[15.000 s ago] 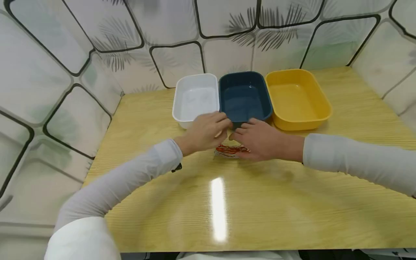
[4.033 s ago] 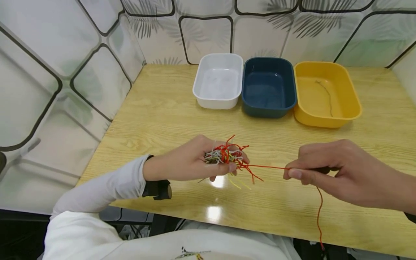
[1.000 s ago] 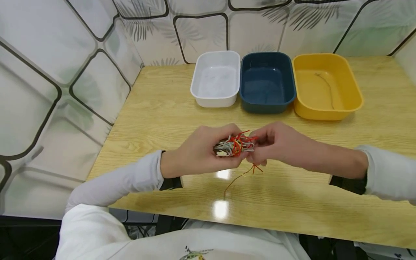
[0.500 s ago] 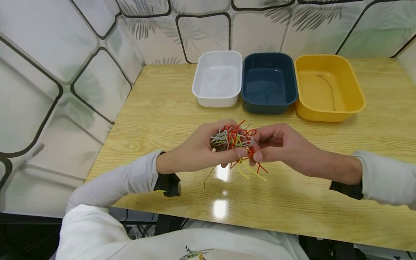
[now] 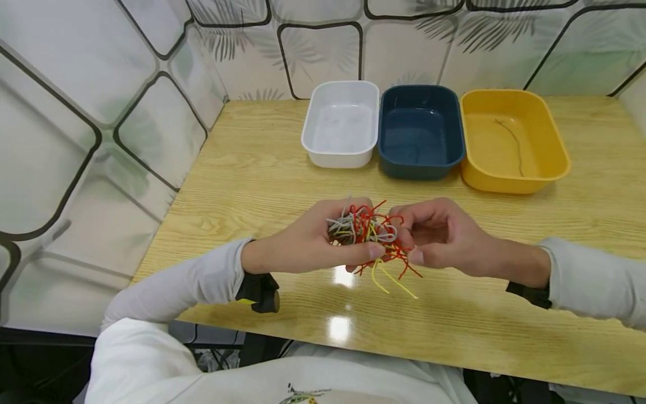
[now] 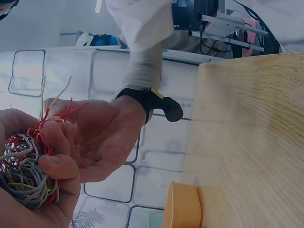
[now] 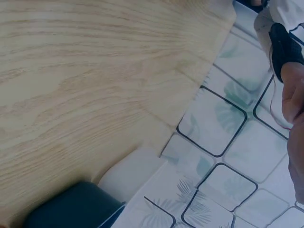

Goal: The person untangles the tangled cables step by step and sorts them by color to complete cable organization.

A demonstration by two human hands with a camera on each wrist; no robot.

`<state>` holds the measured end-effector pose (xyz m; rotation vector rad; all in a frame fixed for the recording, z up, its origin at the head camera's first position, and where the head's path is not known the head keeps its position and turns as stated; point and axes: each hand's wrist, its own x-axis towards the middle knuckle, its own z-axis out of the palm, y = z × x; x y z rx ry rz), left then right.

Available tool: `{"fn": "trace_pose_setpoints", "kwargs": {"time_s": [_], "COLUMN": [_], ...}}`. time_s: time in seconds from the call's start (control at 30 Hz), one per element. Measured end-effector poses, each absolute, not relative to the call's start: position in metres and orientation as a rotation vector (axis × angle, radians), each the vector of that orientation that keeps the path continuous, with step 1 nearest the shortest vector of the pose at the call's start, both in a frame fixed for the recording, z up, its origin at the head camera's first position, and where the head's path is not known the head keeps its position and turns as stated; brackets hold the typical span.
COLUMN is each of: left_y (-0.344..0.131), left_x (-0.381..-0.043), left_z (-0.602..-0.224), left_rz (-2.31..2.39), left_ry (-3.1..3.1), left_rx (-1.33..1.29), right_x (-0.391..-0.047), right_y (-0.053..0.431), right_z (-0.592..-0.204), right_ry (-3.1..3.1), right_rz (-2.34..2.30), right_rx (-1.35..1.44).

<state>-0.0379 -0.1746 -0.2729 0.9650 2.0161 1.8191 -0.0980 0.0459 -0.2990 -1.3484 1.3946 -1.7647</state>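
My left hand (image 5: 323,241) cradles a tangled bundle of thin cords (image 5: 348,227), mostly grey with red and some yellow, above the table (image 5: 242,202). Its thumb presses on the bundle's near side. At the right end my right hand (image 5: 449,241) pinches red cord (image 5: 401,252) between thumb and fingers. Loose red ends and two yellow ends (image 5: 396,280) hang below. In the left wrist view the bundle (image 6: 28,175) fills the left hand at lower left, beside the right hand (image 6: 104,133). Only parts of the hands show at the right wrist view's edge, the bundle out of sight.
Along the back stand a white tub (image 5: 340,151), a dark blue tub (image 5: 421,171) and a yellow tub (image 5: 515,184), side by side. One thin brownish cord (image 5: 517,146) lies in the yellow tub. Patterned panels (image 5: 323,62) rise behind and left of the table.
A long red cord stretched between the hands four seconds ago; since then the right hand has come back to the bundle. Over the last half second it has shifted slightly right, spreading the red strands.
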Motion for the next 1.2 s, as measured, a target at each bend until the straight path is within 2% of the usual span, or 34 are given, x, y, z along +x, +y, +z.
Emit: {"fn": "trace_pose_setpoints", "kwargs": {"time_s": [0.23,0.47,0.67,1.2], "left_y": [-0.177,-0.187,-0.19,-0.204], "left_x": [-0.035,-0.039,-0.041,-0.041], "left_z": [-0.268,-0.274,-0.278,-0.275], "left_rz": [1.707,1.553,1.562,1.583], "left_ry": [2.18,2.359,2.343,2.357], "left_rx": [0.895,0.939,0.951,0.929], "right_x": [-0.102,-0.108,-0.109,-0.113], "right_y": [0.048,0.056,0.061,0.084], "right_z": [-0.301,-0.295,-0.292,-0.284], "right_ry": [1.384,1.426,1.401,1.256], "right_rz": [-1.757,-1.711,-1.69,-1.775], "right_rx": [-1.452,-1.527,-1.497,-1.632]}}
